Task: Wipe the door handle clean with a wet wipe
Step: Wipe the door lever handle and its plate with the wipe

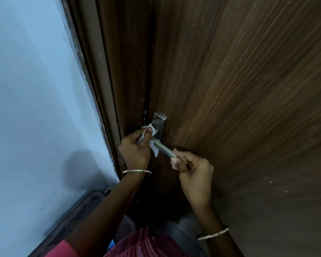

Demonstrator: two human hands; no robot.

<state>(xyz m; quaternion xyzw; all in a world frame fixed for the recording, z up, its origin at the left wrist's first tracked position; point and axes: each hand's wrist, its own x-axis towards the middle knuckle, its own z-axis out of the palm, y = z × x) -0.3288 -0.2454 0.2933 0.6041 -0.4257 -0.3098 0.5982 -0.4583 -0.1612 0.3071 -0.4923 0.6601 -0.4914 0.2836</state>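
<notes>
A silver lever door handle juts from a metal backplate on a dark brown wooden door. My left hand pinches a white wet wipe and presses it against the handle's base, close to the backplate. A loose end of the wipe hangs below the lever. My right hand pinches the lever's free tip between thumb and forefinger. Both wrists wear thin metal bangles.
The brown door frame runs down the left of the door, next to a pale blue wall. A dark object leans at the wall's foot. Grey floor shows below, behind my red patterned clothing.
</notes>
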